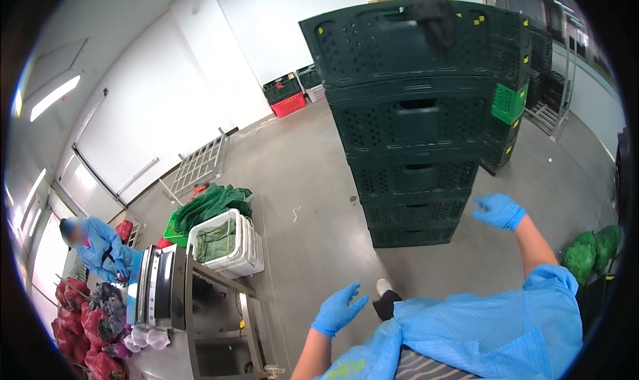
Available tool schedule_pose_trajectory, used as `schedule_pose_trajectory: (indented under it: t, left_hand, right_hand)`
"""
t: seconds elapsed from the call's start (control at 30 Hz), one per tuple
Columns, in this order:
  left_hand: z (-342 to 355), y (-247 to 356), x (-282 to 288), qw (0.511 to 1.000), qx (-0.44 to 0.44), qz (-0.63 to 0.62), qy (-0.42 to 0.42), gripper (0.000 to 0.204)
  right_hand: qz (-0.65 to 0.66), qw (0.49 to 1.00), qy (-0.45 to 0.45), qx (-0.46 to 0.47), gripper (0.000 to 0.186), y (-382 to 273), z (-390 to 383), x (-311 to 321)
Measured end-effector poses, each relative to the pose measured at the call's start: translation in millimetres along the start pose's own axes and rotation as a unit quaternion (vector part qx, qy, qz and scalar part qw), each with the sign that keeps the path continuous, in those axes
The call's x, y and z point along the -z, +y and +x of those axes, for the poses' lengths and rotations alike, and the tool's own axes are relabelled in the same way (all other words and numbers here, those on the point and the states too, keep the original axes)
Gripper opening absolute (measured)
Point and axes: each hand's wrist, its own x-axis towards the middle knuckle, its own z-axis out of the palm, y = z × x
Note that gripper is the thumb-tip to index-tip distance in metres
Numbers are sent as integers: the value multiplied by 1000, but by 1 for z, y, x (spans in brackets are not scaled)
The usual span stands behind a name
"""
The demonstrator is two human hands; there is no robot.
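A tall stack of dark green plastic crates (416, 127) stands on the floor in front of me. A dark cloth or glove (434, 20) hangs over the front of the top crate. My right hand (499, 211), in a blue glove, is held out beside the lower right of the stack, fingers stretched and holding nothing. Whether it touches a crate I cannot tell. My left hand (338, 310), also gloved in blue, is low and left of the stack, apart from it, its fingers spread with nothing in them.
Left are a metal table (223, 337) with a machine (158, 287), white crates (219, 240) and a green net heap (213, 207). A co-worker (100, 247) stands behind, near red net bags (96, 327). Green net bags (579, 257) lie right; a red crate (288, 105) is by the wall.
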Motion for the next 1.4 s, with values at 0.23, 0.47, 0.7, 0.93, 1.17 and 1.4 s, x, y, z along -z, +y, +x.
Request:
schedule_pose_trajectory:
  t: [0.23,0.47,0.7,0.93,1.17,1.4]
  left_hand:
    - [180,-79,96,997,43,32,-52,67]
    - [287,-182,182,971,122,-206,11,60]
    - [446,-256,293,978,97,-142,-119,55]
    - [616,-245,398,994,-55,-83,-53,56]
    - [661,-290,361,973,-41,-188,-128,51]
    - [670,-220,351,942,-61,-183,-274,49]
  right_hand:
    - [-1,930,359,78,34,-82,219,60]
    - [-245,782,537,200,41,-184,336,183]
    - [-311,685,657,34,40,-176,368,263]
    - [-208,772,600,-24,44,-202,414,302]
    - [-246,788,562,-51,29,-215,433,303]
    - [-150,810,563,-67,33,-185,411,307]
